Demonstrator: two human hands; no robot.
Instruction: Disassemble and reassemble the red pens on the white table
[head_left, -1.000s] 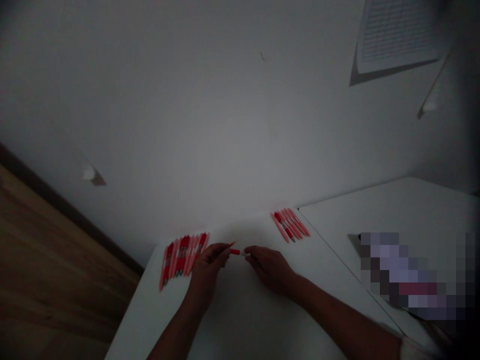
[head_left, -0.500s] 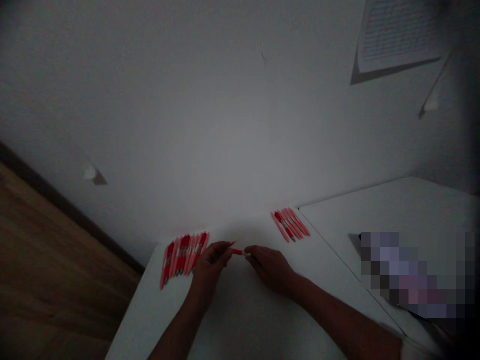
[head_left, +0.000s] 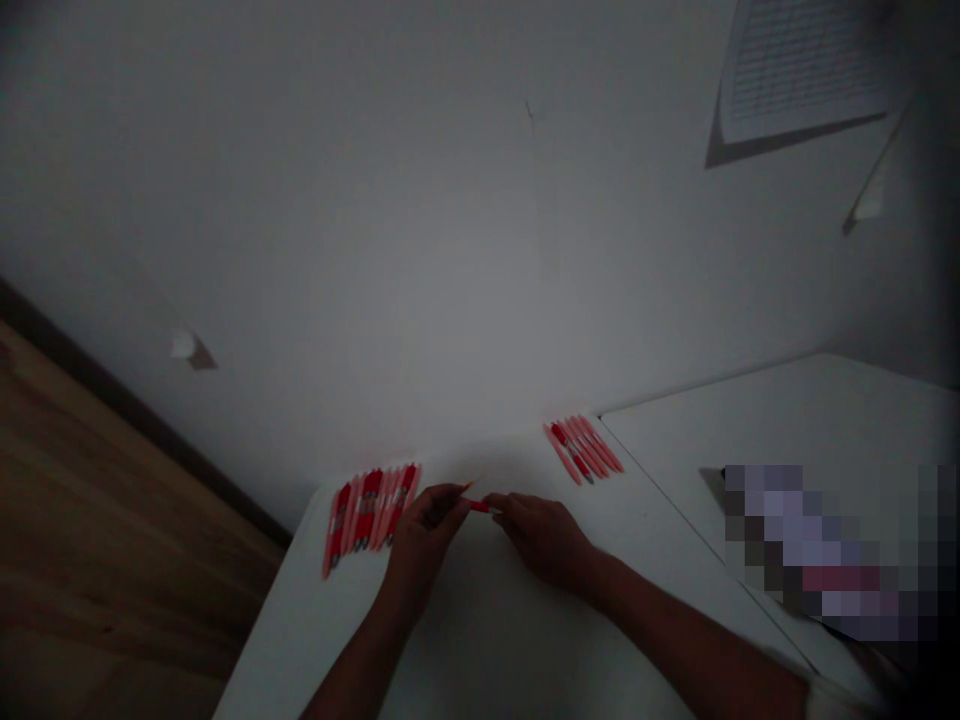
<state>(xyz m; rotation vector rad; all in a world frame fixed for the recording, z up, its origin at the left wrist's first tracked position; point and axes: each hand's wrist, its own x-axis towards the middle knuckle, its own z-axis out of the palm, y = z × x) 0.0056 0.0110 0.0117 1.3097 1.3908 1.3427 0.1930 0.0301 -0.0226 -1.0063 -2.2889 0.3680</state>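
My left hand [head_left: 424,535] pinches a thin rod with an orange tip [head_left: 466,488], probably a pen refill. My right hand [head_left: 541,538] holds a short red pen part [head_left: 478,506] by its end, and the fingertips of both hands nearly meet around it. Behind my left hand lies a row of several red-and-pink pens [head_left: 369,510] side by side, its near end partly hidden by that hand. A smaller group of similar pens [head_left: 583,450] lies fanned out beyond my right hand. All of them rest on a white table [head_left: 480,630].
A second white table [head_left: 750,430] butts against the first on the right, with a pixelated blurred patch [head_left: 825,550] on it. A wood floor [head_left: 112,520] lies to the left. A white wall [head_left: 375,250] with a ruled paper sheet [head_left: 802,70] fills the top.
My right hand has moved left, bringing the red pen part closer to my left hand. The gap between my hands has narrowed. The pen groups stay in place.
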